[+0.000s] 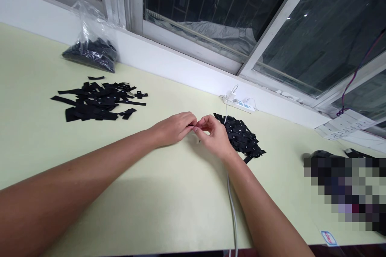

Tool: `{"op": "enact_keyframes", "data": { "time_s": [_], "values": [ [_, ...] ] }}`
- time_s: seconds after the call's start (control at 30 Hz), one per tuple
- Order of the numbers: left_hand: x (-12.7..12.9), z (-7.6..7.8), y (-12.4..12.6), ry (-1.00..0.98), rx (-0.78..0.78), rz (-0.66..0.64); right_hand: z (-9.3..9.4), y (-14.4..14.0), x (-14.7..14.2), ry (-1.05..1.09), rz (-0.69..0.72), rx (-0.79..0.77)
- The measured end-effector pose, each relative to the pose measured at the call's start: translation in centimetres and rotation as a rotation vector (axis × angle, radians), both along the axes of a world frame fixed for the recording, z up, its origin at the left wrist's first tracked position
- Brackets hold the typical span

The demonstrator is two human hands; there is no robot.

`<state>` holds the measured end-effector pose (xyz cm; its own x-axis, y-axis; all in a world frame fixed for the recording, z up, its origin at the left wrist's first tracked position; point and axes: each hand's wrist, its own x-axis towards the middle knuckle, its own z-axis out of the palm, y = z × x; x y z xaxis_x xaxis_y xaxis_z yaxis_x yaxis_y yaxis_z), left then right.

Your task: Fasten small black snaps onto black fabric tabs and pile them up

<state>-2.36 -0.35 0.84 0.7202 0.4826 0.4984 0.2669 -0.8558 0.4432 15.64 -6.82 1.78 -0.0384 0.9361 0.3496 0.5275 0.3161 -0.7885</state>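
Observation:
My left hand point(177, 127) and my right hand point(212, 134) meet fingertip to fingertip above the table. Both are closed in a pinch, and the fingers cover whatever is between them; a tiny dark bit shows just under the right fingers. Close behind my right hand lies a pile of short black fabric strips point(241, 134) with small white marks, partly hidden by that hand. Farther off, left of my left hand, is a looser pile of black strips point(96, 102), some long and some short.
A clear plastic bag point(93, 52) with black pieces stands against the white ledge. A power strip point(239, 103) with white plugs sits by the window. Its white cable point(231, 204) runs past my right forearm to the front edge. Blurred dark items point(337, 180) lie right.

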Motion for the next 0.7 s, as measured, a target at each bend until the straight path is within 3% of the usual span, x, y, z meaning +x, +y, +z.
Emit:
{"op": "enact_keyframes", "data": {
  "time_s": [0.4, 0.7],
  "values": [
    [0.3, 0.0, -0.3, 0.006, -0.078, 0.062, -0.7, 0.7, 0.4, -0.019, 0.011, 0.004],
    [0.7, 0.0, -0.6, -0.165, -0.354, 0.088, -1.4, 1.5, 1.0, 0.104, -0.064, -0.048]
  ]
}}
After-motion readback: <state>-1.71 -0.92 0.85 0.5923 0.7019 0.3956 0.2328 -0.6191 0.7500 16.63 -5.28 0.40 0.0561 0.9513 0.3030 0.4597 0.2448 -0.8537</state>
